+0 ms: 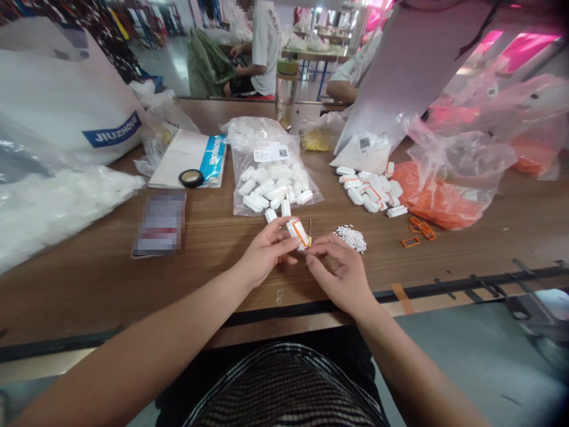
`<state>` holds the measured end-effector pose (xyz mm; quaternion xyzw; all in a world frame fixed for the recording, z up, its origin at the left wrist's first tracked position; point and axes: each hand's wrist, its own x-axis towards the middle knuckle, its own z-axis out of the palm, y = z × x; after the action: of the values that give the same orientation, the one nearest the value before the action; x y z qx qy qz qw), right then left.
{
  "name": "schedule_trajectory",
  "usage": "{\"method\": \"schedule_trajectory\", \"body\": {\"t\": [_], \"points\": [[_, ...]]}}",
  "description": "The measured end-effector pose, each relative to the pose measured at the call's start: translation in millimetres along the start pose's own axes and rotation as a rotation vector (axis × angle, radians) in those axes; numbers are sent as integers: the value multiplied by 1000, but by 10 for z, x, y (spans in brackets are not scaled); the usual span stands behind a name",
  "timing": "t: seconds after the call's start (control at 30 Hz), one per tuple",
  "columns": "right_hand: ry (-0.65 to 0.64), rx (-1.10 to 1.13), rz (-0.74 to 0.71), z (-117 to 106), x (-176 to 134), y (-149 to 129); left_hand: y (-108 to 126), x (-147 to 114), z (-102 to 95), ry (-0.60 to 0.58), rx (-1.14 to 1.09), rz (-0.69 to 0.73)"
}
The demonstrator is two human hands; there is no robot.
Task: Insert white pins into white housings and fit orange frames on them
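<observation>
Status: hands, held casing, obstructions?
Left hand grips orange-rimmed white casing. Right hand at its lower end, contact unclear. Small white pieces piled beside right hand.

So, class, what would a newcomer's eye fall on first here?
Probably the bright orange parts in a clear plastic bag, towards the right of the brown wooden table. Then the white oblong block with an orange rectangular frame, held in the left hand near the centre.

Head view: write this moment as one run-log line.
left hand: holding white part with orange band | right hand: fingertips beside it, contact unclear | nearby: white pieces
</observation>
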<state>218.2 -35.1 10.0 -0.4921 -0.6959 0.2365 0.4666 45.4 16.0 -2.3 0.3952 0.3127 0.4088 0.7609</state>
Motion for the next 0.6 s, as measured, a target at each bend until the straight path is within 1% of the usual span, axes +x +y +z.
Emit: {"method": "schedule_trajectory", "body": {"t": [0.1, 0.17, 0.3, 0.47, 0.6], "points": [[105, 28, 31, -27, 5, 34, 3, 9, -14, -49, -28, -15], [153, 28, 65, -34, 12, 54, 4, 9, -17, -81, -37, -26], [121, 80, 136, -8, 23, 75, 1, -2, -9, -110, -33, -35], [105, 114, 149, 18, 24, 89, -28, -1, -15, -152, -25, -17], [86, 141, 186, 21, 12, 111, -55, 5, -38, -173, -20, -16]]}}
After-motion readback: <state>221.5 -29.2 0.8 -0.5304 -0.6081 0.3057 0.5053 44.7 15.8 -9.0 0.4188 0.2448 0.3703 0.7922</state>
